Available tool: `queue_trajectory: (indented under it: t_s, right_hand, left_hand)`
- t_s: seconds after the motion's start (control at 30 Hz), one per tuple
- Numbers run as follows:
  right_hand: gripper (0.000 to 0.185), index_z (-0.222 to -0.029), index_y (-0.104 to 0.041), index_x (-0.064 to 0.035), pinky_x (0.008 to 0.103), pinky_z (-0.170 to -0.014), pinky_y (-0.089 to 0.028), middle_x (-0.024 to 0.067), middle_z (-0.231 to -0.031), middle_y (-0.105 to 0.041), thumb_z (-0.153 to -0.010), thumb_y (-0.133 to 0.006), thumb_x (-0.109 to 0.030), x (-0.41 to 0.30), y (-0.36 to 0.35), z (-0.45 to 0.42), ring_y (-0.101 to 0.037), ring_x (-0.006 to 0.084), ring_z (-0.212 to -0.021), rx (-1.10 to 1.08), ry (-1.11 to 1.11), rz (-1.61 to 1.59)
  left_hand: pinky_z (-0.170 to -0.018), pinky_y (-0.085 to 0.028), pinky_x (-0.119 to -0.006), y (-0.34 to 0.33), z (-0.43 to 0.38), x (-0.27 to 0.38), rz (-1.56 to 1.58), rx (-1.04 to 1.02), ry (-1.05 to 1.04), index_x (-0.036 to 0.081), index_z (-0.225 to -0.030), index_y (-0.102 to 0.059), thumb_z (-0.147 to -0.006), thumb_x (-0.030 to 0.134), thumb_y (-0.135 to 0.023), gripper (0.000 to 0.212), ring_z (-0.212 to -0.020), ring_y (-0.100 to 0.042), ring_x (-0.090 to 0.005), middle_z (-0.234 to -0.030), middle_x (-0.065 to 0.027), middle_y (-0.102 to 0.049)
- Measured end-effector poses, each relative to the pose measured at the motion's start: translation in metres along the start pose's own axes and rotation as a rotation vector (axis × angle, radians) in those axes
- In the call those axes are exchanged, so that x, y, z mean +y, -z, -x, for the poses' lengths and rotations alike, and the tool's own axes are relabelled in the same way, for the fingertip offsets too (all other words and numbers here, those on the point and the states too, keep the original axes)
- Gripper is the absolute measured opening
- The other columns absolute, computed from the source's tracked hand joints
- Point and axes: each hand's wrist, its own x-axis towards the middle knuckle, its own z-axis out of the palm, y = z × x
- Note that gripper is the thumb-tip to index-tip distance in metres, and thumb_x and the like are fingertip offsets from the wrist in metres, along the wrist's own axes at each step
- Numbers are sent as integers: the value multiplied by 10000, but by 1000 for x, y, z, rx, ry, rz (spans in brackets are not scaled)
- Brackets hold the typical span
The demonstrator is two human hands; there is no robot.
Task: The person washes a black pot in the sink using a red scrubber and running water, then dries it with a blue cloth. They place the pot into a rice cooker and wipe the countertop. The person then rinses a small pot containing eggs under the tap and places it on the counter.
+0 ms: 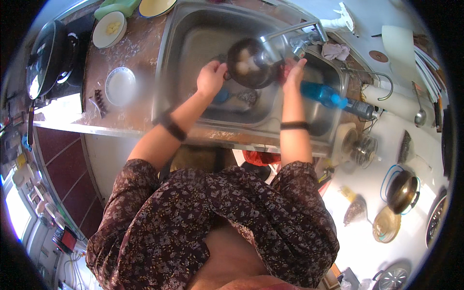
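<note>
A small dark pot [255, 82] is held over the left basin of a steel sink [203, 114], below the faucet spout [270, 47]. Pale rounded things, perhaps eggs, lie inside it, partly hidden by the spout. My left hand [212, 78] has its fingers closed on the handle at the pot's left side. At the opposite side my right hand [294, 74] grips the pot's edge with the thumb raised; its fingers are blurred and partly hidden. A metal scourer [247, 97] and a blue object [222, 95] lie on the basin floor.
A blue bottle [319, 92] lies across the right basin. On the left counter are a white dish [120, 86], a bowl with pale pieces [109, 29] and a hair claw clip [98, 104]. A lidded pan [47, 59] stands further left. A crumpled cloth [335, 52] sits behind the sink.
</note>
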Motion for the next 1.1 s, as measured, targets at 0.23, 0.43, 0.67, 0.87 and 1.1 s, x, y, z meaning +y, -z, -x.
queue_trajectory:
  t_s: [0.23,0.43,0.67,0.87,1.1]
  right_hand:
    - [723,-1002,-586,-10,247,-523,-383,53,-660,-569,-891,-289,-659,-1,-16,-27,-489,124,-565,84,-57,-115]
    - [642,-943,-567,-33,340,-718,-425,98,-787,-593,-862,-403,-648,1,-22,-27,-522,228,-713,-76,-118,-491]
    - [676,-888,-505,-27,337,-681,-438,112,-752,-593,-776,-512,-693,-1,-27,-12,-540,235,-691,-101,-82,-668]
    - [565,-914,-497,-50,345,-649,-442,86,-750,-535,-791,-555,-599,-12,-20,-26,-546,232,-674,11,-102,-535]
    - [646,-893,-523,-45,307,-556,-417,59,-736,-540,-755,-546,-676,-11,-14,-27,-529,206,-622,42,-157,-375]
  left_hand:
    - [-595,-424,-233,-7,2,-1,82,42,43,21,-784,-570,-918,183,-530,213,-626,-504,-89,-700,-9,-558]
    - [-585,-420,-230,-10,0,0,141,66,68,30,-778,-565,-921,192,-532,219,-613,-505,-90,-697,-11,-559]
    - [-572,-415,-232,-12,1,7,116,89,60,33,-778,-565,-920,199,-534,220,-600,-505,-86,-696,-9,-567]
    - [-572,-416,-235,-20,4,3,123,61,57,32,-785,-561,-922,183,-523,208,-608,-509,-89,-698,-9,-562]
    - [-575,-410,-236,-18,10,-1,149,43,51,28,-790,-568,-924,179,-521,207,-615,-499,-86,-705,-9,-559]
